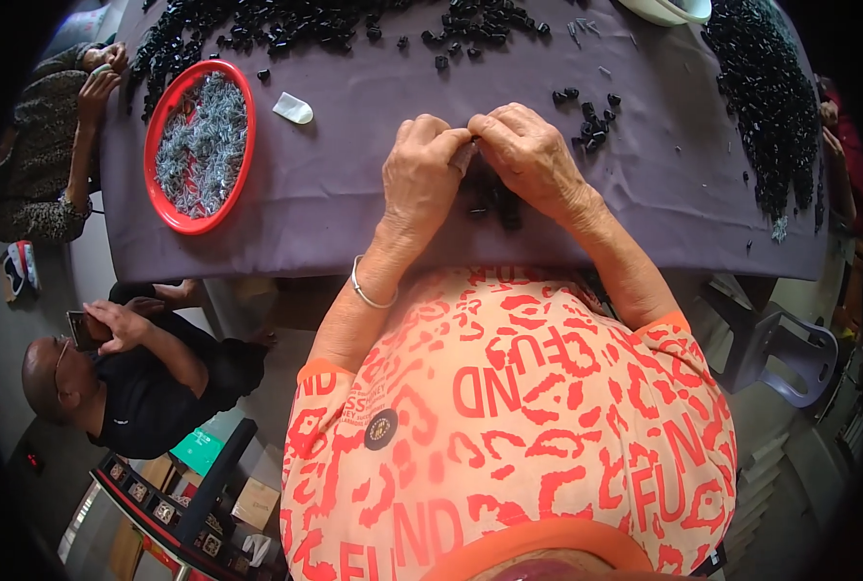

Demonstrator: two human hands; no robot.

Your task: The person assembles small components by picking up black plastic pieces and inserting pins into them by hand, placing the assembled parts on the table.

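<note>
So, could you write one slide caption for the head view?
Both hands, left hand and right hand, pinch a small part over a purple tablecloth.

The tablecloth (335, 184) is a dull purple-grey. On it sits a bright red tray (163, 208) filled with silver-grey metal pieces (201, 143). Glossy black plastic parts (766, 92) lie in heaps, and a small white scrap (294, 108) rests near the tray. The shirt (509, 426) is pale peach with a bold orange-red pattern of letters and blotches, with orange sleeve hems. A silver bangle (369, 290) circles the wrist.
</note>
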